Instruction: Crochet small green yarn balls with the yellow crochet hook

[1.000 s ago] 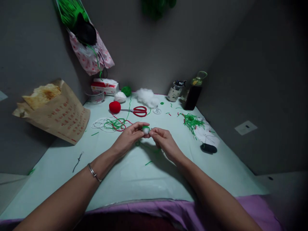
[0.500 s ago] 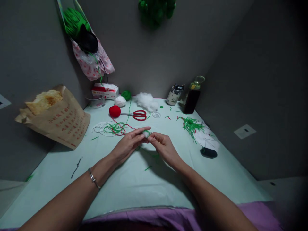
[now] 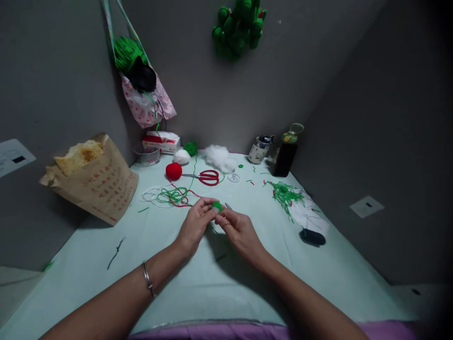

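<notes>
Near the centre, my left hand (image 3: 194,225) holds a small green and white piece (image 3: 217,206) between thumb and fingers. My right hand (image 3: 241,232) pinches at the piece's right side; a thin grey tool tip (image 3: 227,206) pokes out above its fingers. Beyond my left hand lie tangled green, red and white yarn (image 3: 173,195), a red yarn ball (image 3: 173,171) and red-handled scissors (image 3: 208,177). White stuffing (image 3: 220,157) sits farther back.
At the left stands a paper bag (image 3: 95,184) with bread. Yarn scraps (image 3: 286,194), a dark cylinder (image 3: 313,237), a bottle (image 3: 285,153) and a cup (image 3: 259,150) are at the right. A tissue box (image 3: 161,142) stands at the back left.
The camera view has tilted upward, so the table things appear lower. The piece between my hands has turned, and more green shows on it.
</notes>
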`<state>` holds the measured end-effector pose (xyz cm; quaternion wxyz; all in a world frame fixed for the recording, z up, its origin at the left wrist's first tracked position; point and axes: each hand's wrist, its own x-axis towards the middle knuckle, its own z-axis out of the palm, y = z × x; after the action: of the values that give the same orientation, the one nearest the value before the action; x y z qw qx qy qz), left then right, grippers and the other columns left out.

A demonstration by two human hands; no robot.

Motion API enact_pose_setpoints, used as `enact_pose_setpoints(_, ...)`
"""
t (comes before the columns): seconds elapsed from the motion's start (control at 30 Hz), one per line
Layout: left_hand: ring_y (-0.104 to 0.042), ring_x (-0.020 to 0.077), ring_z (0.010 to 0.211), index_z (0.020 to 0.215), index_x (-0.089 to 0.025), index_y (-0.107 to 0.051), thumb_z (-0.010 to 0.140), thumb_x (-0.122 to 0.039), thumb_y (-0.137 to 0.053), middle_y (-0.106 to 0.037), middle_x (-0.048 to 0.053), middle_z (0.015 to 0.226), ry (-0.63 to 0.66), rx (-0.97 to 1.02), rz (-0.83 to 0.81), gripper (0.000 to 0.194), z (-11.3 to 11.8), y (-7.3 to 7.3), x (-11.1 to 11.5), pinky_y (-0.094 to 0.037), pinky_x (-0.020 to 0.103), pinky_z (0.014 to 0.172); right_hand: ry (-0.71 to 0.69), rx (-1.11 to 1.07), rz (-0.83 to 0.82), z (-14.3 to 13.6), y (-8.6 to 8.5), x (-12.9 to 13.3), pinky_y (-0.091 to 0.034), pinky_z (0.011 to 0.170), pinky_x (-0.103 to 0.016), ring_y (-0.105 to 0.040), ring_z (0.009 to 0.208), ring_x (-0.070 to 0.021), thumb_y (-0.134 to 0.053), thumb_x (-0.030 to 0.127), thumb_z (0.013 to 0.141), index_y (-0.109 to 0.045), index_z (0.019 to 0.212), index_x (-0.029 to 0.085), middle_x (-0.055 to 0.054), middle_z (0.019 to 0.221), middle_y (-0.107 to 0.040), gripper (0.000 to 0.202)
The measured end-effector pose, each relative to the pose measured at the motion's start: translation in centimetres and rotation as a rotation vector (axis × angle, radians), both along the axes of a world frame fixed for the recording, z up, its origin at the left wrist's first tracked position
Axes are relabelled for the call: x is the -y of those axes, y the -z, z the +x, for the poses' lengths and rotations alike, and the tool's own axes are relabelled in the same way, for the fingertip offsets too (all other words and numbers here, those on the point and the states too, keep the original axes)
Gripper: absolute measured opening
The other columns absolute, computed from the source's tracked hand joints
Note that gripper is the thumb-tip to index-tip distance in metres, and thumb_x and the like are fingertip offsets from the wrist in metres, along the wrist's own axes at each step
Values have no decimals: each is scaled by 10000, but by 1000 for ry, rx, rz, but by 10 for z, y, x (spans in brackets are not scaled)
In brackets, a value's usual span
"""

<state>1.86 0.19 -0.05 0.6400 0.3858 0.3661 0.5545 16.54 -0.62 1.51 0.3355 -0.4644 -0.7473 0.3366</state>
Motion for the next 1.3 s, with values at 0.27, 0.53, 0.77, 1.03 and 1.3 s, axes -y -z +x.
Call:
enact_pose_setpoints(0.27, -628, 147, 749, 913, -200, -599, 698, -222, -744, -650, -21, 786, -153, -138, 75, 261, -5, 3, -8, -474, 255, 703, -31, 148, 43, -9, 1, 2, -308, 595, -279, -412, 580, -144, -498, 310, 957, -540, 766, 227, 31, 634, -500, 212)
enact_pose_setpoints(0.53, -627, 166, 778, 979, -183, -690, 736, -227, -735, -672, 11, 848, -216, -277, 185, 251, -21, -4, -13, -484, 286, 737, -68, 80, 6, 32, -29, -4, -471, 936, -385, -629, 1055, -237, -413, 405, 1041, -668, 1166, 200, -124, 1162, -674, 351)
enact_pose_setpoints(0.77, -587, 152, 746, 1030, -190, -755, 777, -202, -718, -671, 19, 887, -193, -379, 244, 256, -19, -2, -8, -470, 269, 694, -70, -242, -325, 27, -21, -7, -355, 495, -246, -470, 502, -114, -548, 479, 979, -706, 1102, 171, 25, 604, -588, 368)
enact_pose_setpoints(1.03, -592, 145, 765, 1093, -223, -768, 814, -204, -691, -603, 23, 948, -160, -431, 320, 290, -15, 2, -4, -517, 265, 704, -155, -252, -465, 13, -13, -4, -227, 437, -219, -339, 427, -79, -596, 526, 932, -740, 923, 181, 79, 477, -434, 374)
enact_pose_setpoints(1.3, -612, 161, 847, 1113, -231, -767, 833, -189, -676, -611, 38, 990, -165, -460, 360, 297, -16, 5, -4, -541, 279, 767, -180, -392, -577, 13, -8, -9, -198, 444, -236, -249, 381, -72, -603, 456, 914, -731, 876, 165, 96, 391, -386, 320)
